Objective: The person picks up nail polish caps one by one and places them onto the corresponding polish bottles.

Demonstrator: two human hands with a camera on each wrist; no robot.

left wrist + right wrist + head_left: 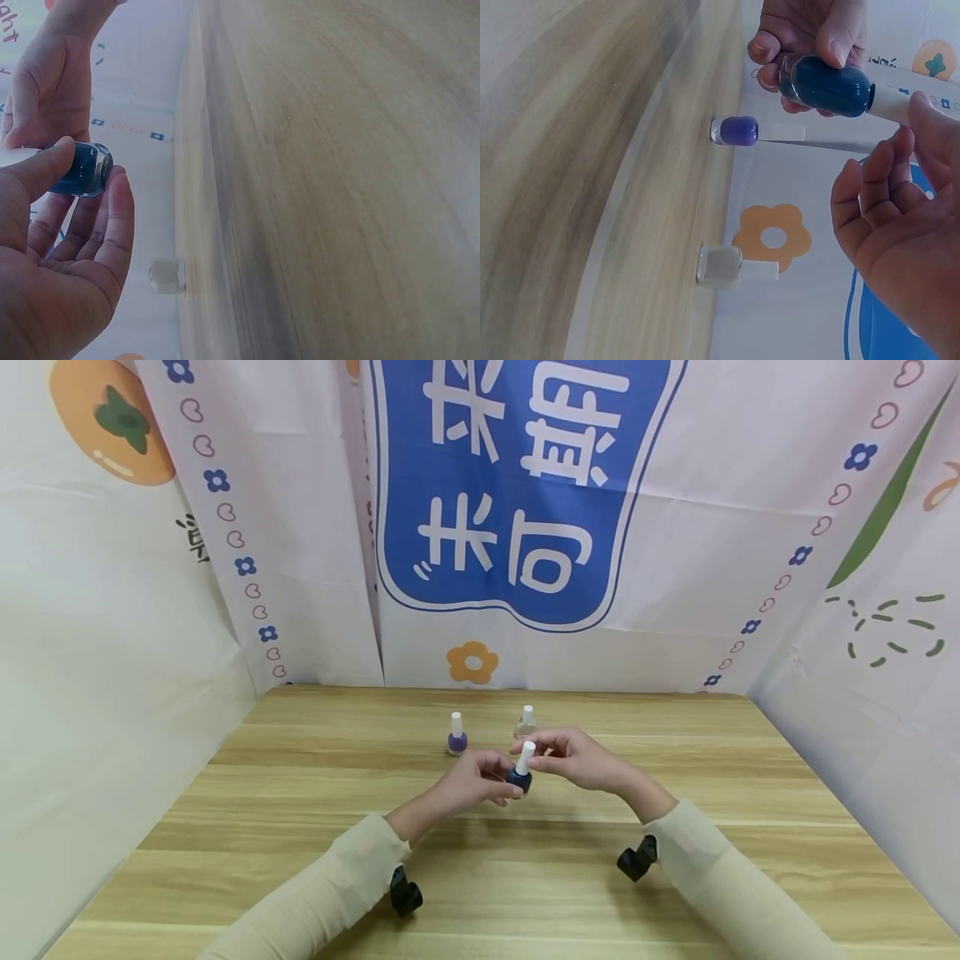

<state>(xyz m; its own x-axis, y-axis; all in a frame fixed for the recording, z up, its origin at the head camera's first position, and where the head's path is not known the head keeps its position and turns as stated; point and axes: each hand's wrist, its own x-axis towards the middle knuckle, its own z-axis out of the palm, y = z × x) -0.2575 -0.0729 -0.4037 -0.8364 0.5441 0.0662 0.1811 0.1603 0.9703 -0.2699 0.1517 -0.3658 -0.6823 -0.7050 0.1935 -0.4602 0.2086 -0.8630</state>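
Note:
A dark blue nail polish bottle [518, 782] with a white cap [526, 757] is held above the table, slightly tilted with its cap upward. My left hand [471, 782] grips its glass body between thumb and fingers. At the cap, my right hand [579, 761] pinches with thumb and forefinger; its other fingers are loosely curled in the right wrist view. The cap sits on the bottle. Behind the hands stand a purple nail polish bottle [457, 742] and a clear nail polish bottle [721, 266], both upright with white caps; the right hand partly covers the clear one in the head view.
The wood-grain table [300, 827] reaches back to a white printed curtain [315, 527] with a blue sign. More curtain hangs along the left and right sides. A small black wrist camera [405, 893] is on the left sleeve, another camera [637, 858] on the right.

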